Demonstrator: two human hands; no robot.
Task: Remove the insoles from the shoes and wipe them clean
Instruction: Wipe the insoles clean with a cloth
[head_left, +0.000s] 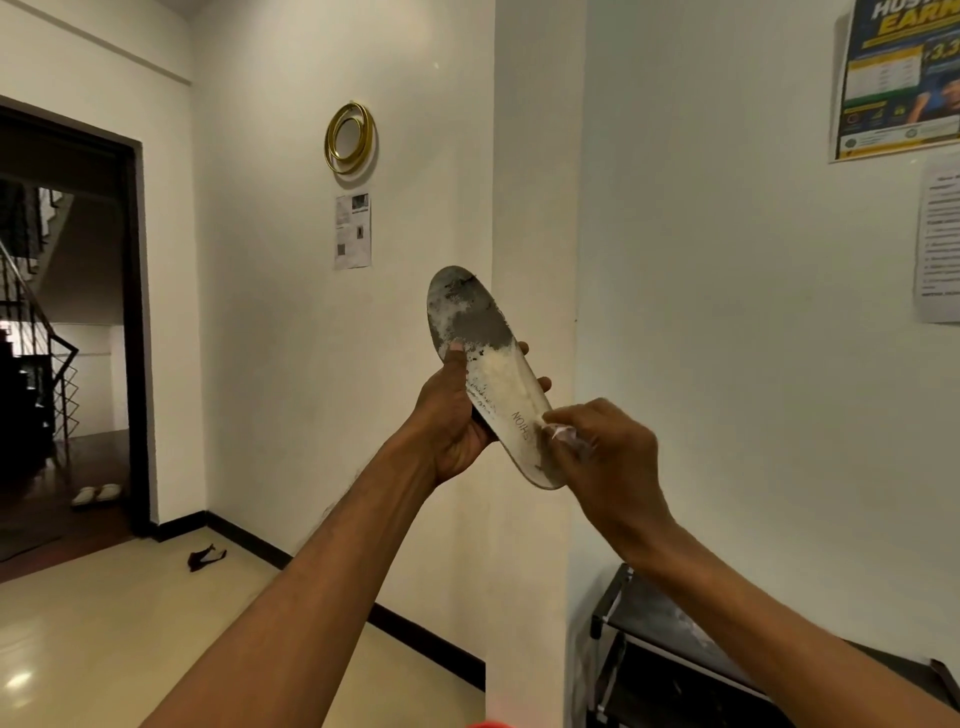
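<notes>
**Worn insole held at chest height, both hands engaged**

Left hand (454, 415): closed around the middle of a long, flat, off-white foam insole (493, 374) with dark grey worn patches. Thumb lies across the face turned to the camera; fingertips show past the far edge. Grip is firm, fingers curled, palm behind the insole.

Right hand (605, 447): fingers bunched and nearly closed, pinching a small crumpled piece of pale, whitish wiping material (566, 434). The material is pressed against the lower end of the insole, near printed lettering. What kind of material it is cannot be told.

Insole, position: held up in the air in front of a white wall corner (535, 208), clear of any surface, between the two hands.

Insole, orientation: long axis runs diagonally, upper end toward the top left, lower end toward the bottom right. The rounded, broader end points up and carries the heaviest grey staining; the paler end sits by the right hand. The broad face is turned toward the camera.

Surroundings: a black metal shoe rack (649, 623) stands low at the right against the wall. A gold ring-shaped wall ornament (349, 137) hangs above a small printed paper notice (352, 231). A dark doorway (67, 312) opens at left, with a pair of white slippers (96, 493) on the floor beyond. A glossy cream tiled floor (104, 623) lies below.
</notes>
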